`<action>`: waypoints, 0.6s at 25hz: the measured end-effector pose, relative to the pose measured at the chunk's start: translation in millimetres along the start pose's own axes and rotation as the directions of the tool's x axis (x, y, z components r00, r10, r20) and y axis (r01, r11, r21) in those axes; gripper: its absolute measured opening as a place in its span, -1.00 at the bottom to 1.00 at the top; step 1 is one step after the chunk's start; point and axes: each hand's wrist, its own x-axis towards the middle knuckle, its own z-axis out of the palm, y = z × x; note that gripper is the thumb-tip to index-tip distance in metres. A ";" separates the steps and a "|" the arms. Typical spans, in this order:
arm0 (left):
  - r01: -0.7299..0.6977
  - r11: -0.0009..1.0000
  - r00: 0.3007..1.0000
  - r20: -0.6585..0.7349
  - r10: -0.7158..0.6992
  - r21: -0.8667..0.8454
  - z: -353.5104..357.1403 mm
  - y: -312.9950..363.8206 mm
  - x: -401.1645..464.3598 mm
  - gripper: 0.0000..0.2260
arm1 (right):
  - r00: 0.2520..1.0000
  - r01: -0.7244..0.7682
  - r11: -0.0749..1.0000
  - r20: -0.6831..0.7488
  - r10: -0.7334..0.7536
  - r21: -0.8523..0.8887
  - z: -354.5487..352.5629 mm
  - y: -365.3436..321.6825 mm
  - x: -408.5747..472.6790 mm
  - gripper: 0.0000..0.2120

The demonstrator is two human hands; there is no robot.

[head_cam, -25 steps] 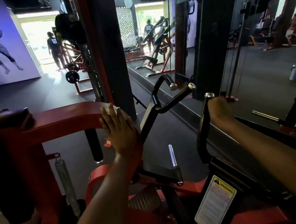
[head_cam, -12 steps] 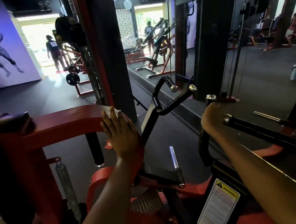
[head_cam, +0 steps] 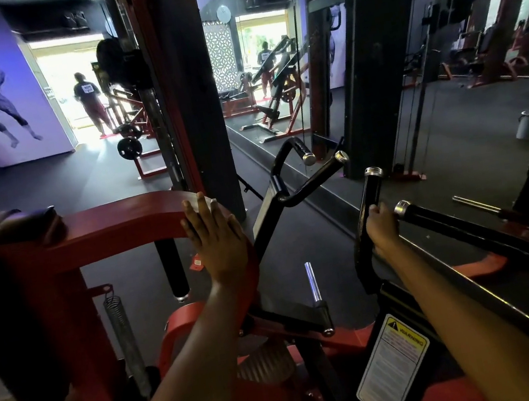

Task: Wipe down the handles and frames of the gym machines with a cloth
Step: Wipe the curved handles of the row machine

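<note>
The cloth (head_cam: 212, 203) is almost wholly hidden: only a pale sliver shows past the fingertips of the left hand (head_cam: 216, 242), pressed against the bend of the red frame (head_cam: 128, 223), so its shape and lie cannot be made out. That frame runs level from the dark pad (head_cam: 3, 241) on the left, then curves down under the palm towards the base of the machine. The left hand lies flat on the bend, fingers straight and together, pointing up and away.

To the right, the right hand (head_cam: 381, 226) is curled round the black handle (head_cam: 368, 218), a bar standing nearly upright and leaning slightly away, its chrome cap above the knuckles. Whether anything sits between palm and bar is not visible. A second black handle (head_cam: 439, 221) ends just beside that hand and slants off to the lower right. A warning label (head_cam: 392, 370) sits low between the forearms, and a mirror wall (head_cam: 448, 101) runs behind.
</note>
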 end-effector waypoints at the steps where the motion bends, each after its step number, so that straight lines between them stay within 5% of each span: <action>1: -0.005 1.000 1.000 -0.016 0.005 0.005 0.1 -0.4 0.3 -0.54 | 0.999 0.001 1.000 -0.043 0.000 0.025 4.0 3.6 -2.5 -0.78; 3: 0.004 1.000 1.000 -0.018 -0.004 0.003 0.9 -2.0 -0.1 -0.52 | 0.997 -0.037 0.999 -0.067 0.039 0.024 6.5 17.0 -11.9 -0.80; 7: 0.009 1.000 1.000 -0.015 -0.009 -0.002 0.5 -0.5 0.1 -0.52 | 0.980 -0.151 0.986 0.123 0.159 -0.073 -3.1 37.2 -35.6 -0.76; 10: -0.003 1.000 0.999 -0.045 0.003 -0.004 0.8 0.0 -1.5 -0.56 | 0.965 0.260 0.931 0.027 -0.262 -0.258 -10.7 6.0 -53.8 -0.66; 12: -0.007 1.000 0.998 -0.057 0.006 -0.014 -2.5 2.4 -1.2 -0.58 | 0.816 0.563 0.755 0.080 -0.573 -0.337 -8.0 -25.5 -31.9 -0.61; 13: -0.013 1.000 0.998 -0.064 0.012 -0.019 -3.7 3.2 -1.6 -0.57 | 0.767 0.632 0.679 0.173 -0.618 -0.373 -9.3 -35.4 -6.0 -0.64; 15: -0.029 0.999 0.998 -0.056 0.027 -0.023 -5.8 2.0 -2.1 -0.55 | 0.789 0.608 0.572 0.337 -0.515 -0.551 -22.9 -45.0 40.4 -0.70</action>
